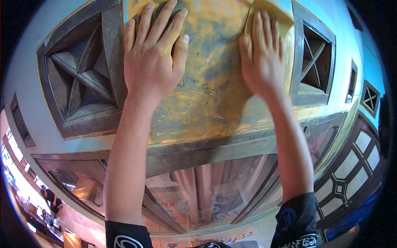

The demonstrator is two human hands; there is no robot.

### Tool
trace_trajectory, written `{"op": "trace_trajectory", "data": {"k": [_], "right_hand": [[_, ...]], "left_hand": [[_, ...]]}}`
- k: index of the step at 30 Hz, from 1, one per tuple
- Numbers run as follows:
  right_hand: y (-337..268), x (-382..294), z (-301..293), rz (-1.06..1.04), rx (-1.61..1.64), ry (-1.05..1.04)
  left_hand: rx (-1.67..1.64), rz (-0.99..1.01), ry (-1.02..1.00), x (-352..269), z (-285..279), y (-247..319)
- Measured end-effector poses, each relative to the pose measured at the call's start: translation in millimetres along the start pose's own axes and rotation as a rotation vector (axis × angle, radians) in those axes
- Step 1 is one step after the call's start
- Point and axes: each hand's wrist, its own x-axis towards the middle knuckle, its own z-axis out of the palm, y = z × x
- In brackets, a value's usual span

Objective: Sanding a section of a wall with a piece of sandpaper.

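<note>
Both my arms reach up to a wall section [207,59] with patchy orange-yellow, grey and light blue paint or filler. My left hand [153,59] lies against it on the left with its fingers spread and holds nothing. On the right, the fingers of my right hand [263,59] press flat on a folded or curled yellow-brown sheet, apparently sandpaper [283,21]. The sheet's right corner lifts from the wall. The right hand is slightly blurred.
Dark framed vents with crossed bars flank the patch, a left vent [82,71] and a right vent [314,62]. Below runs a wooden window frame [211,155] with reflective glass [217,189]. A panelled door [347,173] is at right. At lower left another person [51,200] is near a cluttered table.
</note>
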Motion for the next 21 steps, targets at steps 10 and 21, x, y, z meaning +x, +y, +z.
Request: {"op": "trace_trajectory", "data": {"k": [10,21], "right_hand": [[-43.9,-64.5,-21.2,0.050,0.054,-0.237],[-54.5,-93.1,-28.5,0.000,0.043,-0.345]], "left_hand": [[-0.028,-0.093,-0.100,-1.4,-6.4,-1.5],[-0.019,-0.034,-0.033,-6.1,-3.3,-5.0]]}}
